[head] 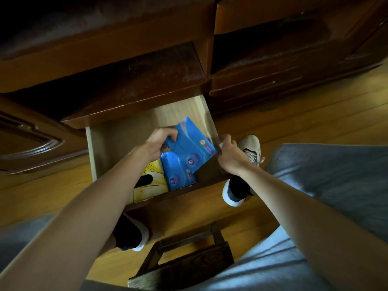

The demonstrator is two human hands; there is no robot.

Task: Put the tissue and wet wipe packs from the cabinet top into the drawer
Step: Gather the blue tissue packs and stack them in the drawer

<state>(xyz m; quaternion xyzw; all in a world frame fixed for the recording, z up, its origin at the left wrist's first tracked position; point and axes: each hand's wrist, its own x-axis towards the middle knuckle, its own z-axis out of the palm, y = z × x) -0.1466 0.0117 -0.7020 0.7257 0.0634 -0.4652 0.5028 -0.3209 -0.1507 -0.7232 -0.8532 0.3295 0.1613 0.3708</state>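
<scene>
two blue packs (pixel 190 147), one yellow pack (pixel 154 181)

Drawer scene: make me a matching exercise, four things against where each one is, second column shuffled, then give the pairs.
Things:
1. upper blue pack
2. lower blue pack
3. yellow pack
4. right hand

Places:
A. lying in the drawer, left of a blue pack
B. on the drawer's right side wall
C. held tilted by the left hand
D. lying in the drawer, partly under a tilted pack

Pairs: 1-C, 2-D, 3-A, 4-B
</scene>
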